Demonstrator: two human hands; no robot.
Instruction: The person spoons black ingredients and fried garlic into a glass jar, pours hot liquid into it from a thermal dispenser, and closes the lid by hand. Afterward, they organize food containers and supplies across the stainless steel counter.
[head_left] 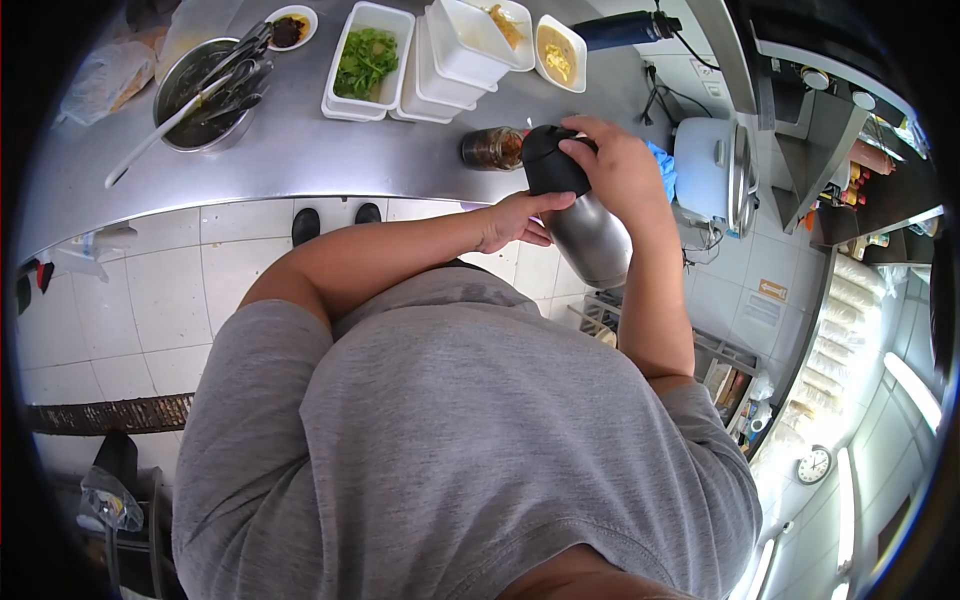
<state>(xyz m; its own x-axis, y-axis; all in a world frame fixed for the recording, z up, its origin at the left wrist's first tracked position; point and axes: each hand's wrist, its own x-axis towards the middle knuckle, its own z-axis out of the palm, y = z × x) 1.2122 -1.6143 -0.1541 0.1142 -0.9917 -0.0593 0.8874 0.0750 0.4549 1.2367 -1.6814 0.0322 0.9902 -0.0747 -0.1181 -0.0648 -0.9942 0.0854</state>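
Note:
A steel vacuum flask (592, 240) with a black top is held over the counter's front edge, tilted in the view. My right hand (615, 165) grips its black lid from above, fingers bent over the top. My left hand (515, 222) is at the flask's neck, its thumb along the lower part of the black top and its fingers against the near side. Just left of the lid stands a glass jar (492, 148) with dark contents. What lies under my right palm is hidden.
On the steel counter (290, 155) are a pot (205, 130) with utensils, a bowl of dark sauce (290, 30), a tub of greens (368, 65), stacked white tubs (440, 85) and a bowl of yellowish food (560, 55). A large white-lidded cooker (703, 160) stands right.

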